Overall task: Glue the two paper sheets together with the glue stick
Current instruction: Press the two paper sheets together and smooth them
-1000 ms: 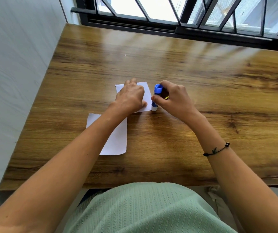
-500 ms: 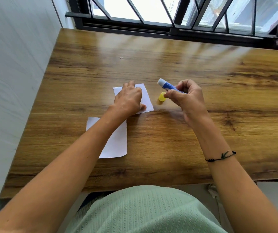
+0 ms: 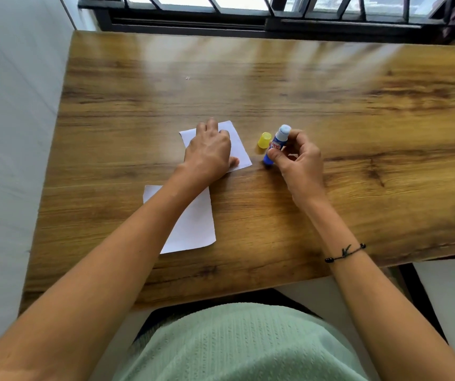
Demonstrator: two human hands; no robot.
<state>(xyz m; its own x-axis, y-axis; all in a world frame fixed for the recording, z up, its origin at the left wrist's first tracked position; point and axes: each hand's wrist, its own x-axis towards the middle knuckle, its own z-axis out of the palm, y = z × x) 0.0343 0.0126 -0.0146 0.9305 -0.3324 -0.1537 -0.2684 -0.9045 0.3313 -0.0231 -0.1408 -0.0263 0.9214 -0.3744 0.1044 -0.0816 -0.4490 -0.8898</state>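
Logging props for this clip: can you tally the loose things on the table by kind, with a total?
Paper sheets: 2, the far sheet under the left hand and the near sheet
Glue sticks: 1, the glue stick in the right hand
Caps: 1, the yellow cap standing on the table
Total: 4

Cap point(image 3: 264, 139) on table point(image 3: 358, 133), between far sheet point(image 3: 238, 149) and glue stick point(image 3: 277, 144).

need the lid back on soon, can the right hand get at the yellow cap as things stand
Probably yes: the yellow cap stands in the open on the table just left of the right hand, nothing between, though that hand holds the glue stick.
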